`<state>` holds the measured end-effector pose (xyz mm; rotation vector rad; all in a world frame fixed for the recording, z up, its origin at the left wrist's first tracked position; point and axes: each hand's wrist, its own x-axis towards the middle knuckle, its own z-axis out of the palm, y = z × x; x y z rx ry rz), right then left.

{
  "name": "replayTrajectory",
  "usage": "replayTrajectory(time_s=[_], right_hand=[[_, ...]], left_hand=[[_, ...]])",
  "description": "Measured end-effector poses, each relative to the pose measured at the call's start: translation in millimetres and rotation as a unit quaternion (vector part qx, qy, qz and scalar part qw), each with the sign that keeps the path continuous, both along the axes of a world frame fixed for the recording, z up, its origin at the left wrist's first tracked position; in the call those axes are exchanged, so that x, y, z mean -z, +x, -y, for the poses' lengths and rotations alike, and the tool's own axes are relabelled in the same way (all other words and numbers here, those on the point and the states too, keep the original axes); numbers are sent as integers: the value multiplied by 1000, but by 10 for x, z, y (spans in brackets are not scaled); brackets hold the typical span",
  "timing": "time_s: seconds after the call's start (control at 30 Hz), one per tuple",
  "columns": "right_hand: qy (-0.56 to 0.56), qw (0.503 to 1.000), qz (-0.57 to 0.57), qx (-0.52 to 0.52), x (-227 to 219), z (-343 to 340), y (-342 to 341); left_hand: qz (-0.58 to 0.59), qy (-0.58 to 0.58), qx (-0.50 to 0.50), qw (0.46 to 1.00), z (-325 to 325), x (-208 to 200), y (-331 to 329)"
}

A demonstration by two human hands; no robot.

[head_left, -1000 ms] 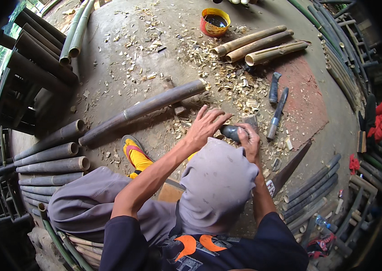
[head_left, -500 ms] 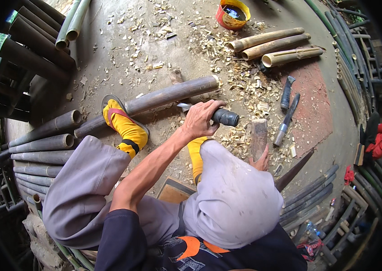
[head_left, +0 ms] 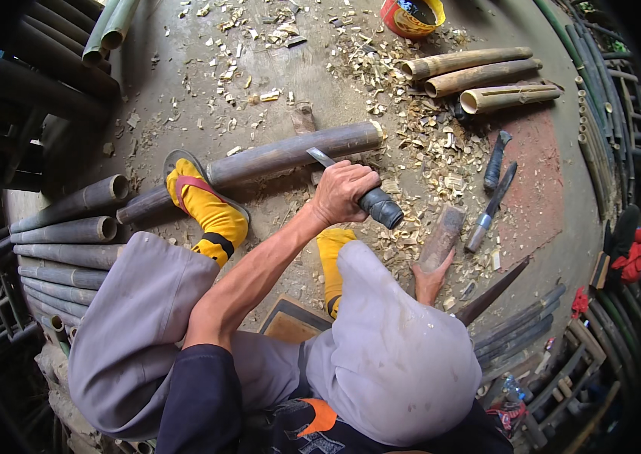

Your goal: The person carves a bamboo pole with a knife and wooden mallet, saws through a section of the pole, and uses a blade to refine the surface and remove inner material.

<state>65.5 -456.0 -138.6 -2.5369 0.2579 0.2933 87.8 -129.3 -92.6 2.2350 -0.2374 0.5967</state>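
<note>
My left hand (head_left: 346,192) is closed around the black-wrapped handle of a chisel (head_left: 381,208), its flat metal blade pointing up-left against or just over a dark bamboo pole (head_left: 290,151). I cannot tell whether the blade touches. The pole lies across a short wooden piece (head_left: 303,119), and my left foot (head_left: 214,208), in a yellow sock and sandal, presses on it. Low on the right, beside my knee, my right hand (head_left: 432,278) grips a worn rectangular wooden block (head_left: 442,236). Its fingers are partly hidden behind the block.
Two black-handled tools (head_left: 496,159) lie right of the block, near a saw-like dark blade (head_left: 493,293). Three cut bamboo lengths (head_left: 479,72) and a red-yellow bucket (head_left: 413,17) stand farther off. Wood chips (head_left: 441,144) litter the floor. Bamboo poles (head_left: 70,231) are stacked at left.
The chisel has turned so that its blade rises over the bamboo pole and its handle end drops. The wooden block has tilted to the right in my right hand. The whole view has shifted slightly.
</note>
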Motion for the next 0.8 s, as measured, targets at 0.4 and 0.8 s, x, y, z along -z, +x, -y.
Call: replayTrajectory(time_s=[0.4, 0.8], right_hand=[[21, 1000, 10, -18, -46, -21, 38], [450, 834, 306, -86, -2413, -1032, 1054]], left_hand=[[-12, -16, -5, 1000, -54, 5, 61], [-88, -131, -165, 974, -126, -138, 485]])
